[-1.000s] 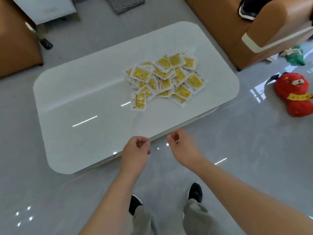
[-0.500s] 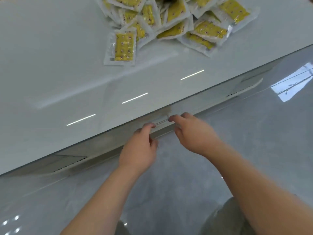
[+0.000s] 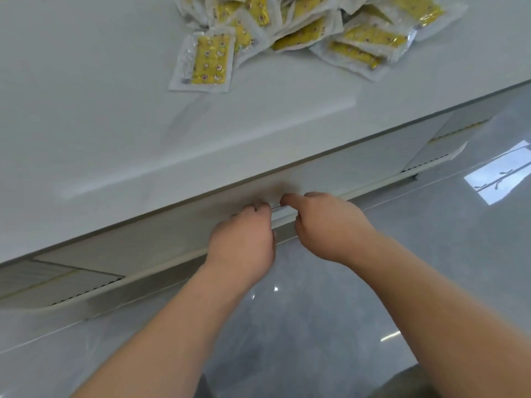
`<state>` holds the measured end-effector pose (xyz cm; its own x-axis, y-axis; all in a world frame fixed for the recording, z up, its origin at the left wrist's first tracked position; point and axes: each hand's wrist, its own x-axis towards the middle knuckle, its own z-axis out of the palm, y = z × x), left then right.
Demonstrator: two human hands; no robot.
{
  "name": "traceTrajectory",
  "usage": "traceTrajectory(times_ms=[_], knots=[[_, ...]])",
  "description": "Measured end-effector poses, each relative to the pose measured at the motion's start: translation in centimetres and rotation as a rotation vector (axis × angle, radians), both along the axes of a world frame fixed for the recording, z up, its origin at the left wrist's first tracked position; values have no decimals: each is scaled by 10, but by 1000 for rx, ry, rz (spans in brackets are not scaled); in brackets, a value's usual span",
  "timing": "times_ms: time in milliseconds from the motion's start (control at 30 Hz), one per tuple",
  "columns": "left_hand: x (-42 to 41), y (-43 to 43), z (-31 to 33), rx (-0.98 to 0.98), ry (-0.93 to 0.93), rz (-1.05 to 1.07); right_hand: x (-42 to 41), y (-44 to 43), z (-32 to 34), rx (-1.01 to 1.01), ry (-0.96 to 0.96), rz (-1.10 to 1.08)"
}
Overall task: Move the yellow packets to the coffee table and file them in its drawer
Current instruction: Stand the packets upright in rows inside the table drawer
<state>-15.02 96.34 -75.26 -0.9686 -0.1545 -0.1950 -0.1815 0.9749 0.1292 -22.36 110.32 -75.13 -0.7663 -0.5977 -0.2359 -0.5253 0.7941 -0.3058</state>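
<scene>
Several yellow packets (image 3: 310, 27) lie in a loose heap at the far side of the white coffee table (image 3: 120, 133); one packet (image 3: 205, 63) sits apart at the heap's near left. Below the tabletop's near edge runs the drawer front (image 3: 359, 170), which looks closed. My left hand (image 3: 244, 239) and my right hand (image 3: 327, 225) are side by side at the thin handle (image 3: 280, 209) on the drawer front. Both have their fingers curled over that handle. The fingertips are hidden behind it.
Glossy grey floor (image 3: 431, 268) spreads under and to the right of the table, with a bright window reflection (image 3: 500, 179). Vent-like slots (image 3: 86, 294) run along the table's lower rail at left and right. My trouser leg (image 3: 402, 386) shows at the bottom.
The view has dropped from standing above the table to close against its near edge. Both hands went from hanging free in front of the edge to curling over the drawer handle.
</scene>
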Motion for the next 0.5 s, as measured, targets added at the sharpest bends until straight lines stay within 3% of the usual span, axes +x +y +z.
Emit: traceTrajectory(times_ms=[333, 500], knots=[[10, 12, 16, 34, -91, -19, 5, -2, 21, 116, -66, -10], [19, 18, 50, 9, 261, -82, 9, -1, 63, 19, -121, -93]])
